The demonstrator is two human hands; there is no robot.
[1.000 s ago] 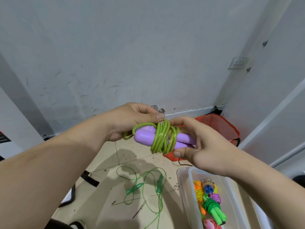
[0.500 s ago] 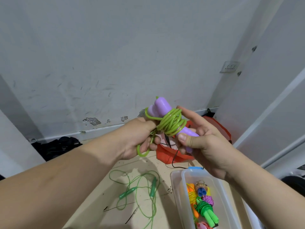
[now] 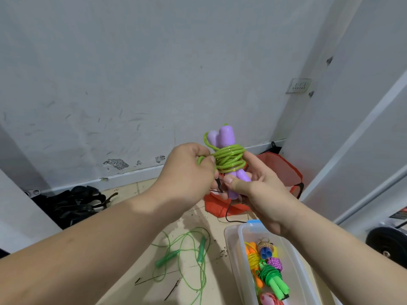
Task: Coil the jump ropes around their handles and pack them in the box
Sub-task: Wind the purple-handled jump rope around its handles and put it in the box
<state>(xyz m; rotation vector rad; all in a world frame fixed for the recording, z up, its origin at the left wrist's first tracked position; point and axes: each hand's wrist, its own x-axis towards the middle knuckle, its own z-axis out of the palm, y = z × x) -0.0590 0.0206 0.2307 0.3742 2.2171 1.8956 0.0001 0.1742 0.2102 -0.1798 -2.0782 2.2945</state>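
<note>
My right hand (image 3: 257,190) grips the paired purple plastic handles (image 3: 224,137) upright, in the air beyond the clear plastic box (image 3: 240,234) at near right, my left hand (image 3: 189,170) pinches what looks like the tail of the lime-green plastic cord (image 3: 230,159), and I reckon slack there could let the springy coils unwind.

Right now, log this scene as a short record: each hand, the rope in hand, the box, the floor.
Left hand: pinches a loose loop of the cord beside the coil
Right hand: grips the handles' lower part
Rope in hand: purple-handled jump rope with lime-green plastic cord, coiled round both handles, held roughly upright
Clear plastic box: open, several coiled ropes inside
Floor: thin green jump rope, uncoiled, left of the box
</note>
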